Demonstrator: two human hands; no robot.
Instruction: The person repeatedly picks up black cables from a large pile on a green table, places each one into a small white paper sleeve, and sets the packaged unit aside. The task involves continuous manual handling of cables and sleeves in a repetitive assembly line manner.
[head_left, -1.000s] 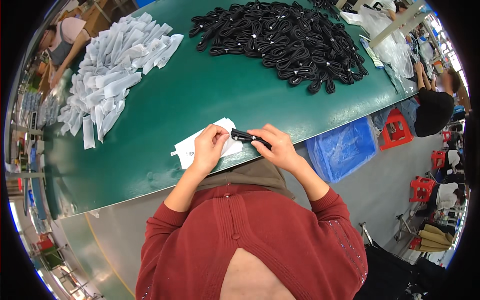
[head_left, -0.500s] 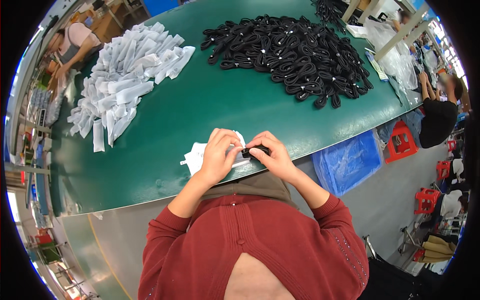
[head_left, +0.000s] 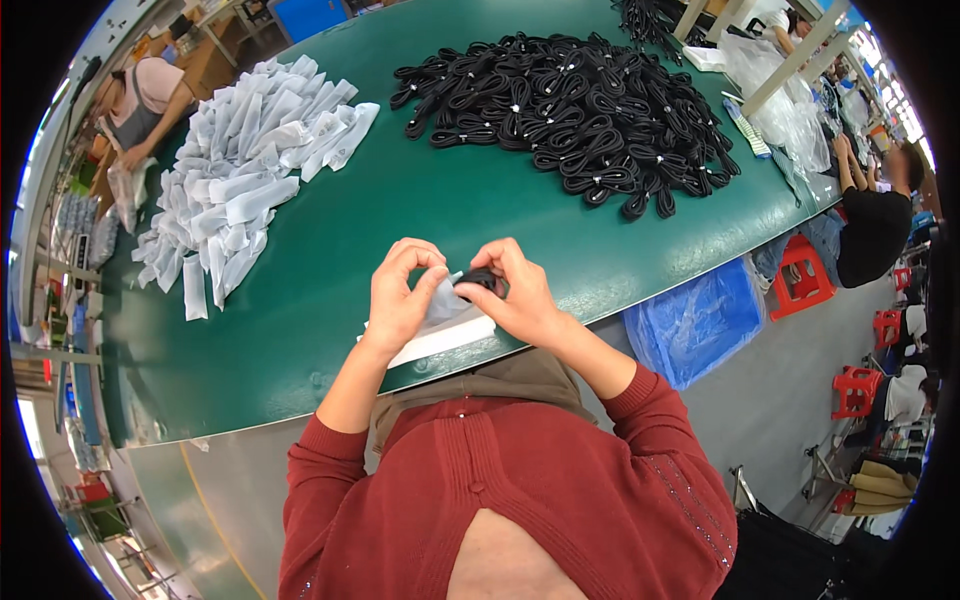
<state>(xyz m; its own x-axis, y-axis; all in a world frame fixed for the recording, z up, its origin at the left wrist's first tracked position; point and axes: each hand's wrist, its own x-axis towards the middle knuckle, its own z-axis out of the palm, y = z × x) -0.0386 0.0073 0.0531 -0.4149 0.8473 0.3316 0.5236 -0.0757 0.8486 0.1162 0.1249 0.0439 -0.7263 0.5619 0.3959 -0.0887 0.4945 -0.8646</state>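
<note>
Close to the table's near edge, my right hand (head_left: 515, 295) grips a coiled black cable (head_left: 478, 281) between thumb and fingers. Beside it my left hand (head_left: 403, 295) pinches the edge of a translucent plastic bag (head_left: 441, 304), whose opening meets the cable's left end. How much of the cable is inside the bag I cannot tell. Beneath both hands a white flat stack (head_left: 445, 338) lies on the green table (head_left: 340, 240). Farther off to the right is a large pile of coiled black cables (head_left: 570, 120).
A heap of filled whitish bags (head_left: 240, 170) covers the table's left side. Below the right edge stands a blue bin (head_left: 695, 320) with a plastic liner, next to a red stool (head_left: 802, 277). Co-workers sit at far left and far right; metal posts rise at the back right.
My left hand has drawn slightly left and up, and its fingers are now on the bag's edge. The right hand has brought the cable left, against the bag's opening.
</note>
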